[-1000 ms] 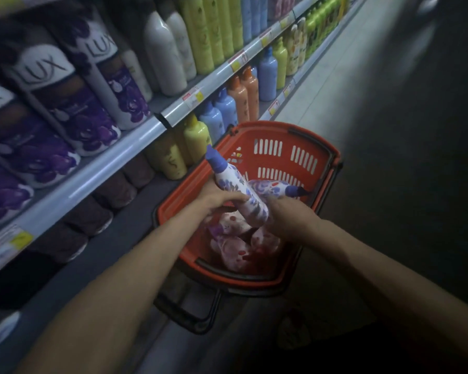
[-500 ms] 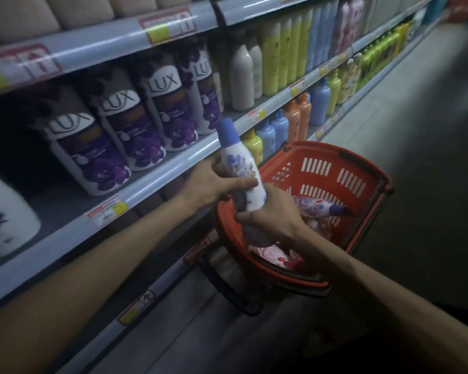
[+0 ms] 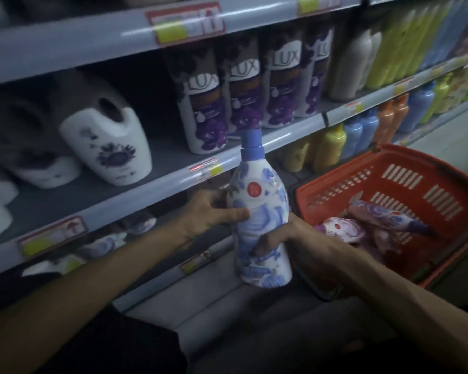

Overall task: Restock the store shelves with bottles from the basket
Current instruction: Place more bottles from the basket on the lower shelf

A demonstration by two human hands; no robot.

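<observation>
A white bottle with blue flowers and a blue cap (image 3: 260, 211) stands upright in the air in front of the shelves. My left hand (image 3: 211, 211) grips its middle from the left. My right hand (image 3: 278, 236) grips its lower part from the right. The red basket (image 3: 389, 168) sits at the right, next to the shelves, with several floral bottles (image 3: 376, 220) lying in it. Similar floral bottles (image 3: 106, 244) lie on the low shelf behind my left forearm.
The middle shelf (image 3: 157, 182) holds white handled jugs (image 3: 108, 147) at the left and purple Lux bottles (image 3: 243, 93) at the right, with a bare gap between them. Yellow, blue and orange bottles (image 3: 362, 130) line the shelves further right. The aisle floor runs along the right.
Both hands have lifted the blue floral bottle out of the basket and carried it left, up to the shelves. The view has swung left toward the shelves.
</observation>
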